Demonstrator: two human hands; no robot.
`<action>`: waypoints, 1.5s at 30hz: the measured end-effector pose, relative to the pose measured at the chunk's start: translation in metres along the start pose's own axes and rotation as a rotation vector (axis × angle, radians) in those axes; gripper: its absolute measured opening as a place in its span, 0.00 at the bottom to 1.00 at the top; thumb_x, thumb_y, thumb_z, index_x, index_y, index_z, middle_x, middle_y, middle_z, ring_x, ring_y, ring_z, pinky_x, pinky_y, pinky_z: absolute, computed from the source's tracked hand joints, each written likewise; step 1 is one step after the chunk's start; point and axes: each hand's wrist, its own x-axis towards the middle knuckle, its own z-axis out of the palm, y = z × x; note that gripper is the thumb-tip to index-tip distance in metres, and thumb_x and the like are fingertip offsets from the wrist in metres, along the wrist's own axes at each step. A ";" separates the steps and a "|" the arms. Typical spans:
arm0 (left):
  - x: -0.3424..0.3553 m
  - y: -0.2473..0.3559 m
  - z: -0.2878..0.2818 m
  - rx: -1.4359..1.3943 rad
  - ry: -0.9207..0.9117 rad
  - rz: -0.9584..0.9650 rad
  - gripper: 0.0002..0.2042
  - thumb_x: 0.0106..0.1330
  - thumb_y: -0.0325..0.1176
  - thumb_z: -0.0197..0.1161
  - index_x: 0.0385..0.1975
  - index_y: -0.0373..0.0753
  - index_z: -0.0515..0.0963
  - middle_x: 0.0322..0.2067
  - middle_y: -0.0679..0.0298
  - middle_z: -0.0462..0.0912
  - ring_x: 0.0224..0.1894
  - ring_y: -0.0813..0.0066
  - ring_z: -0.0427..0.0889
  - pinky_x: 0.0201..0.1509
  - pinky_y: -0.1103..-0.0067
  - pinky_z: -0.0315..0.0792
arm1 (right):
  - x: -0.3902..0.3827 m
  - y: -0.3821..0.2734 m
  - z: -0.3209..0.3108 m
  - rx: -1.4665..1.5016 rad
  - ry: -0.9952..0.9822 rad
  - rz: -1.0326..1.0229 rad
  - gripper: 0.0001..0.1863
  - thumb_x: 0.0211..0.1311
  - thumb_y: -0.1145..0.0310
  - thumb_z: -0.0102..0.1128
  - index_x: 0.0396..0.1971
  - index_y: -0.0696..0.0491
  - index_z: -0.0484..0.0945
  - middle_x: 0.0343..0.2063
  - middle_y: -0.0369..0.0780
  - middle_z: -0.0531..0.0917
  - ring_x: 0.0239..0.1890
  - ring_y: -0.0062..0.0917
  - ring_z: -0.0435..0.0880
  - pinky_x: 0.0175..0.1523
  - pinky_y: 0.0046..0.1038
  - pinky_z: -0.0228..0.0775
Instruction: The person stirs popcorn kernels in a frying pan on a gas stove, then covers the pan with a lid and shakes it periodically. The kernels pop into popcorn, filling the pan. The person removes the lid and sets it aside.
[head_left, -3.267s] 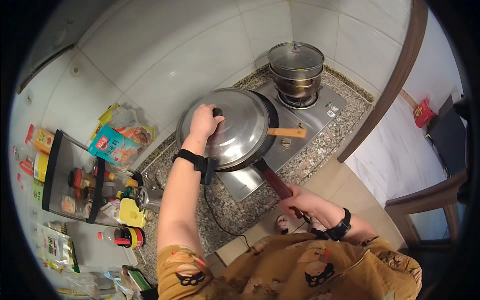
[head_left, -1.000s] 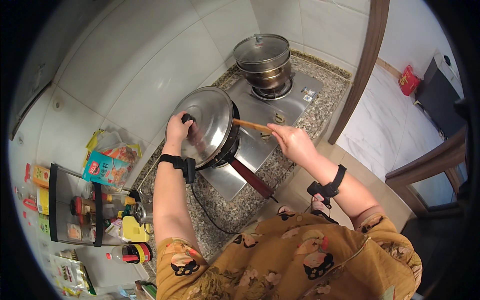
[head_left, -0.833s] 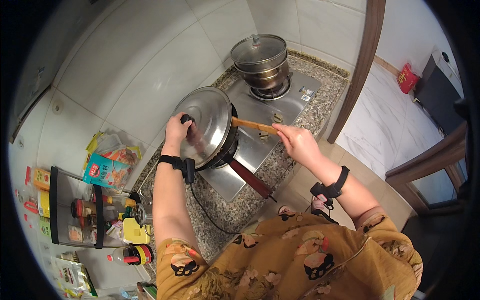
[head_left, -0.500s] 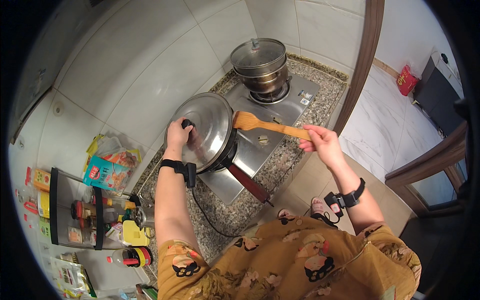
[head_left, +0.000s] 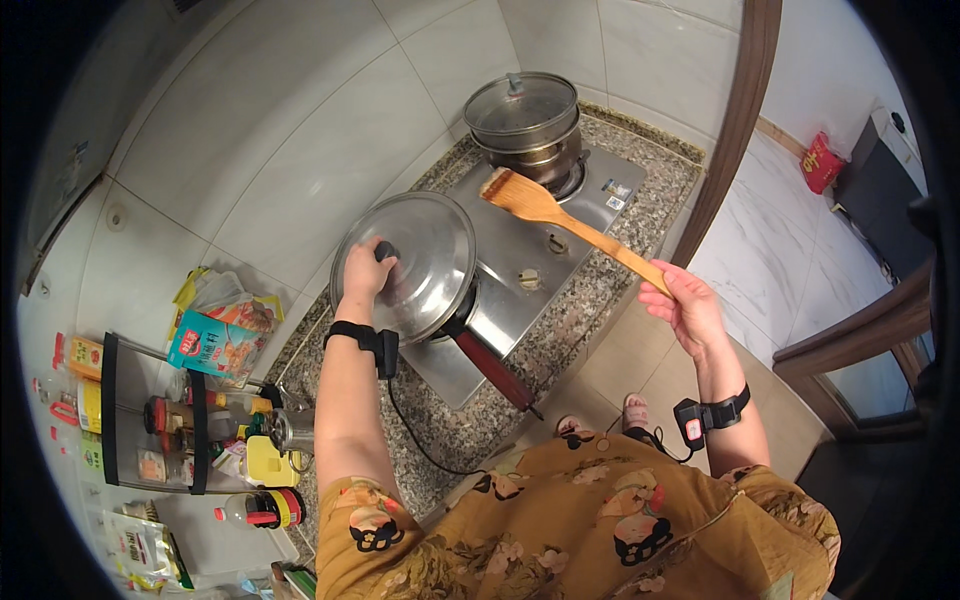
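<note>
My left hand (head_left: 364,275) grips the dark knob of a large steel lid (head_left: 428,248), which sits over the black pan on the front burner. The pan's red-brown handle (head_left: 485,365) points toward me, and the pan's inside is hidden under the lid. My right hand (head_left: 680,300) holds a wooden spatula (head_left: 540,206) by the end of its handle, raised to the right of the lid above the steel hob (head_left: 590,235), with its browned blade near the back pot.
A steel pot with glass lid (head_left: 520,108) stands on the back burner. On the left, a rack (head_left: 112,410) of jars and bottles and several food packets (head_left: 215,340) line the tiled wall. A granite counter edge (head_left: 575,340) borders the floor. At right are a wooden doorframe (head_left: 727,150) and red bag (head_left: 822,160).
My right hand left the pan handle earlier for the spatula, then drew it out to the right and lifted it clear of the pan. The lid now rests lower, my left hand still on it.
</note>
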 end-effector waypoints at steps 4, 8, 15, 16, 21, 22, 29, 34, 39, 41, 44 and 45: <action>-0.023 0.023 -0.017 -0.048 0.242 0.103 0.22 0.59 0.38 0.69 0.51 0.33 0.78 0.45 0.45 0.80 0.50 0.48 0.79 0.54 0.67 0.74 | 0.006 0.008 0.023 0.024 -0.208 0.115 0.21 0.72 0.66 0.53 0.61 0.58 0.69 0.45 0.46 0.84 0.40 0.28 0.87 0.42 0.24 0.83; -0.110 0.131 -0.031 -0.794 -0.184 -0.057 0.23 0.68 0.42 0.63 0.58 0.33 0.73 0.44 0.61 0.82 0.46 0.74 0.80 0.51 0.77 0.73 | 0.004 0.027 0.054 -0.031 -0.387 0.270 0.21 0.71 0.67 0.55 0.61 0.53 0.68 0.46 0.43 0.83 0.41 0.28 0.87 0.43 0.24 0.82; -0.235 0.208 0.017 -1.748 -0.057 -0.434 0.17 0.76 0.31 0.50 0.61 0.38 0.62 0.43 0.60 0.81 0.43 0.72 0.83 0.47 0.79 0.78 | -0.006 0.076 0.095 -0.259 -0.738 0.427 0.18 0.70 0.69 0.57 0.56 0.52 0.68 0.40 0.37 0.84 0.36 0.22 0.85 0.41 0.21 0.79; -0.242 0.208 0.010 -1.705 0.035 -0.485 0.16 0.76 0.32 0.50 0.59 0.39 0.63 0.40 0.60 0.81 0.38 0.73 0.82 0.41 0.80 0.78 | -0.002 0.078 0.093 -0.319 -0.739 0.441 0.17 0.70 0.69 0.57 0.56 0.52 0.68 0.39 0.37 0.84 0.34 0.21 0.85 0.40 0.21 0.79; -0.270 0.154 -0.046 -1.399 0.360 -0.657 0.11 0.77 0.32 0.48 0.54 0.38 0.67 0.25 0.67 0.76 0.18 0.83 0.74 0.18 0.86 0.68 | 0.006 0.106 0.109 -0.588 -0.561 0.606 0.17 0.67 0.62 0.61 0.51 0.51 0.71 0.38 0.33 0.82 0.42 0.23 0.82 0.51 0.30 0.75; -0.271 0.142 -0.060 -1.378 0.382 -0.687 0.09 0.77 0.33 0.47 0.51 0.39 0.69 0.22 0.69 0.74 0.16 0.85 0.70 0.16 0.86 0.65 | 0.010 0.116 0.112 -0.505 -0.612 0.659 0.18 0.67 0.63 0.61 0.53 0.51 0.70 0.39 0.34 0.82 0.42 0.24 0.82 0.51 0.30 0.75; -0.403 0.077 -0.042 -1.013 0.701 -0.966 0.12 0.67 0.36 0.67 0.29 0.39 0.71 0.18 0.74 0.69 0.16 0.89 0.63 0.18 0.85 0.59 | 0.017 0.127 0.098 -0.504 -0.810 0.703 0.25 0.66 0.70 0.61 0.61 0.48 0.66 0.49 0.35 0.80 0.48 0.18 0.80 0.46 0.23 0.76; -0.560 0.082 -0.020 -0.336 0.976 -1.197 0.13 0.63 0.36 0.70 0.30 0.36 0.73 0.20 0.69 0.70 0.24 0.83 0.65 0.29 0.81 0.67 | 0.034 0.120 0.054 -0.697 -0.787 0.591 0.16 0.67 0.67 0.61 0.54 0.51 0.75 0.43 0.36 0.83 0.39 0.20 0.83 0.41 0.20 0.74; -0.689 0.127 -0.013 -0.076 1.243 -1.510 0.13 0.64 0.35 0.68 0.38 0.35 0.72 0.25 0.63 0.76 0.27 0.78 0.71 0.34 0.77 0.71 | 0.035 0.148 -0.030 -0.932 -1.007 0.440 0.07 0.69 0.71 0.55 0.28 0.53 0.74 0.22 0.32 0.78 0.24 0.15 0.74 0.31 0.18 0.64; -0.731 0.148 -0.012 0.056 1.287 -1.579 0.13 0.65 0.35 0.67 0.40 0.35 0.72 0.26 0.62 0.77 0.28 0.76 0.73 0.36 0.76 0.72 | 0.023 0.159 -0.045 -0.997 -1.112 0.503 0.06 0.67 0.75 0.54 0.28 0.54 0.75 0.21 0.33 0.78 0.26 0.16 0.77 0.31 0.18 0.66; -0.781 0.168 -0.011 0.184 1.315 -1.704 0.14 0.66 0.36 0.66 0.43 0.35 0.71 0.26 0.61 0.77 0.28 0.73 0.74 0.36 0.75 0.73 | 0.005 0.172 -0.060 -1.054 -1.261 0.458 0.05 0.65 0.78 0.56 0.28 0.56 0.75 0.21 0.33 0.79 0.26 0.16 0.78 0.33 0.19 0.70; -0.795 0.169 -0.013 0.182 1.349 -1.709 0.14 0.66 0.36 0.66 0.44 0.35 0.72 0.26 0.61 0.78 0.28 0.72 0.75 0.37 0.75 0.73 | -0.001 0.177 -0.061 -1.080 -1.302 0.412 0.04 0.64 0.78 0.57 0.28 0.56 0.76 0.21 0.33 0.79 0.26 0.16 0.79 0.33 0.20 0.71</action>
